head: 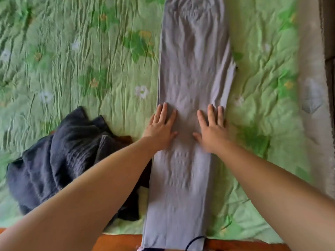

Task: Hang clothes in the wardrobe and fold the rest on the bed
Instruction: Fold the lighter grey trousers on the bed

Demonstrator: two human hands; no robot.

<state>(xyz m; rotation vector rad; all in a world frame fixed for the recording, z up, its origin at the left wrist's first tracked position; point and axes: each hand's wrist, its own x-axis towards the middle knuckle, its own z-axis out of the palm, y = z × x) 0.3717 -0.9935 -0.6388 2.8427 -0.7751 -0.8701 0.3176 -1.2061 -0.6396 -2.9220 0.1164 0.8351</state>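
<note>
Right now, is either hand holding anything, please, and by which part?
Nothing is held; the left hand and right hand lie flat on the grey garment.

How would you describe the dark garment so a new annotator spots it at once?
Start at the green floral bedspread that fills the view. A long grey garment lies flat along it under the left hand and right hand. The dark garment sits just left of that, near the bed's front edge: the only crumpled, charcoal knit heap, not smoothed flat.
</note>
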